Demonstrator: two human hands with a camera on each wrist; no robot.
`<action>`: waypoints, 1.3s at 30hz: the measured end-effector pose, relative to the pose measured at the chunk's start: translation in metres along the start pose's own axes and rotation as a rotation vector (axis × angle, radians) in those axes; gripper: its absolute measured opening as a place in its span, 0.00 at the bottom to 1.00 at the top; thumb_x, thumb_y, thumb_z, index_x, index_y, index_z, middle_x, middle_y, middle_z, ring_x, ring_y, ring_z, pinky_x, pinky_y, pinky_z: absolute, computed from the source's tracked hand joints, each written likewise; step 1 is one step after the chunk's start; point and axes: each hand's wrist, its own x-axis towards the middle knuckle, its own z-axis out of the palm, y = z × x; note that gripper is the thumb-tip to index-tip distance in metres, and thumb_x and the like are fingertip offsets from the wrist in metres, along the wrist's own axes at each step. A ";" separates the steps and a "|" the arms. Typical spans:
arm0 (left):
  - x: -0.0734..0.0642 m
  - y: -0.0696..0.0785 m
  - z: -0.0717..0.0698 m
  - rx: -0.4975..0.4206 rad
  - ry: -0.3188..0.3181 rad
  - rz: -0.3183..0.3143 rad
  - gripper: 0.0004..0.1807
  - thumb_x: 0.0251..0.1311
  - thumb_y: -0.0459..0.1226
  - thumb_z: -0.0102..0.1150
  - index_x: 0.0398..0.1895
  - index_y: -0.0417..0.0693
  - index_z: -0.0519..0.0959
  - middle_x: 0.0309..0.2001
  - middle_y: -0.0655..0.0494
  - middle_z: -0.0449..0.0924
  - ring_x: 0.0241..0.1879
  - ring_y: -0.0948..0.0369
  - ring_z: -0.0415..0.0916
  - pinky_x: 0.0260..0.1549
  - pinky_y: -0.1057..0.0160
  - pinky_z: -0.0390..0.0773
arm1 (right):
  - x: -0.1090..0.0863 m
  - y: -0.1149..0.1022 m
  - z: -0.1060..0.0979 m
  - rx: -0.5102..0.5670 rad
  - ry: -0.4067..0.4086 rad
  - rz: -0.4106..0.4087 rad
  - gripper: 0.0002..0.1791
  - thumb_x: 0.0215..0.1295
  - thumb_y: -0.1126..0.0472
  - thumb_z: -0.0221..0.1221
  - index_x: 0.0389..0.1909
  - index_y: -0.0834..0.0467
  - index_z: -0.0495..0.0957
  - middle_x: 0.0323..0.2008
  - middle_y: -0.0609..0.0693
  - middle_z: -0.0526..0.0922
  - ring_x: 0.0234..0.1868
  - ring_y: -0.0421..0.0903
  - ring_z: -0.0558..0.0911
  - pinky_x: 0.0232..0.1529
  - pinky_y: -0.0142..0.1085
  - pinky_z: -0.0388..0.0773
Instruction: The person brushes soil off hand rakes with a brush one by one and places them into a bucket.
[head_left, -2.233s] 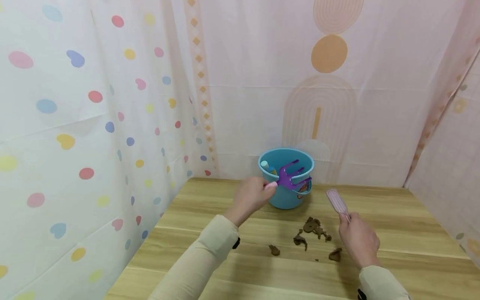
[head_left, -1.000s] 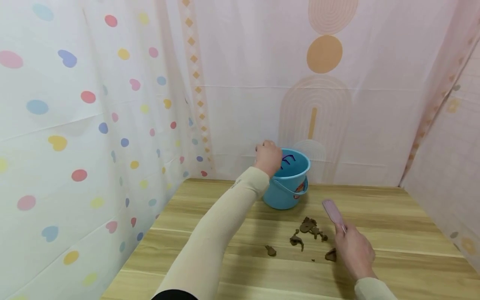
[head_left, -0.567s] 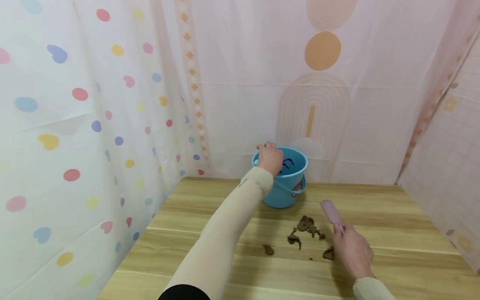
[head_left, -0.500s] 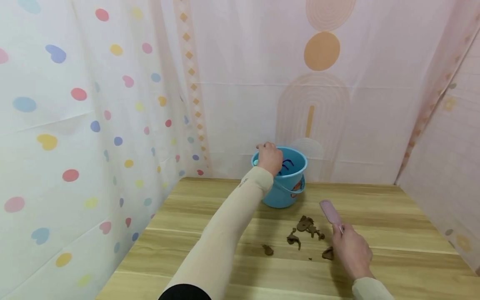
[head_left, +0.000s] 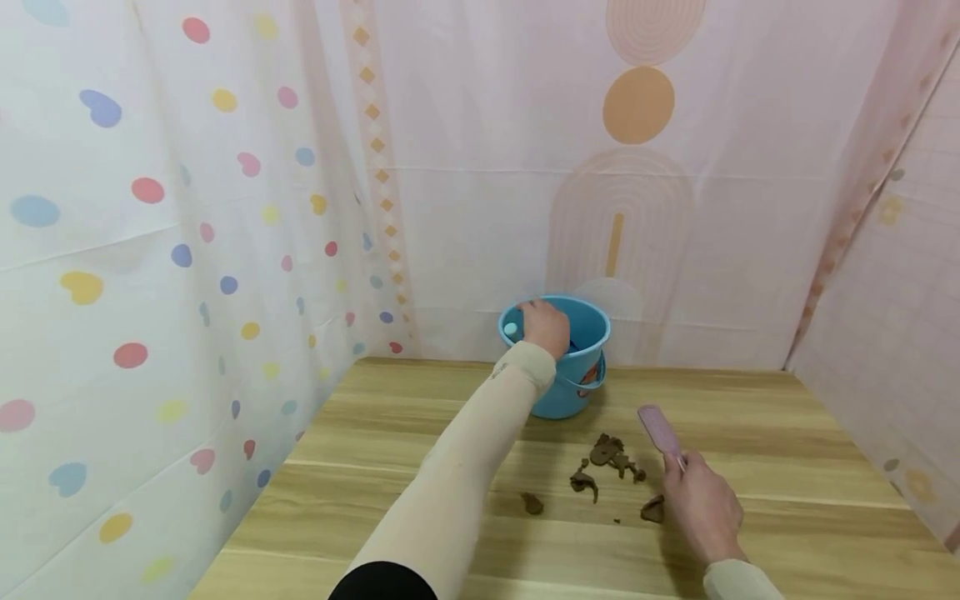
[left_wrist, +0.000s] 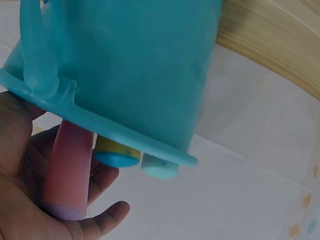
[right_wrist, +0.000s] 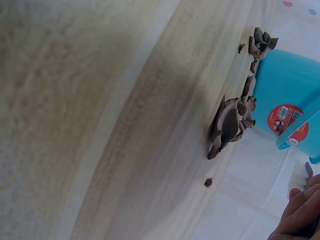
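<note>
My left hand [head_left: 546,327] reaches over the near left rim of the blue bucket [head_left: 558,402]. In the left wrist view its fingers are loosely spread behind the pink handle [left_wrist: 70,172] of the purple toy fork, which lies against the hand without being wrapped. The fork's head is down in the bucket, mostly hidden. Beside the handle stick out a yellow-and-blue end [left_wrist: 117,152] and a pale mint end [left_wrist: 160,166]. My right hand [head_left: 705,504] grips a pink toy shovel [head_left: 660,429] with a long flat blade, pointing toward the bucket, just above the table.
Several brown, clay-like pieces lie on the wooden table [head_left: 420,417]: a clump [head_left: 606,450] in front of the bucket, a curled bit [head_left: 582,482], one lump [head_left: 532,503] to the left and one [head_left: 653,508] by my right hand. Patterned curtains [head_left: 465,208] stand behind and beside the table.
My left hand carried the purple fork over the bucket and lowered it inside; its tines have sunk nearly out of sight. My right hand keeps its hold on the shovel, almost still.
</note>
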 end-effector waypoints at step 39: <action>-0.045 -0.040 0.000 -0.124 0.179 -0.005 0.15 0.70 0.49 0.52 0.40 0.55 0.86 0.47 0.51 0.77 0.48 0.54 0.71 0.51 0.48 0.71 | 0.084 0.070 -0.029 -0.097 -0.142 -0.152 0.29 0.59 0.67 0.48 0.58 0.82 0.61 0.33 0.78 0.72 0.29 0.62 0.76 0.25 0.51 0.74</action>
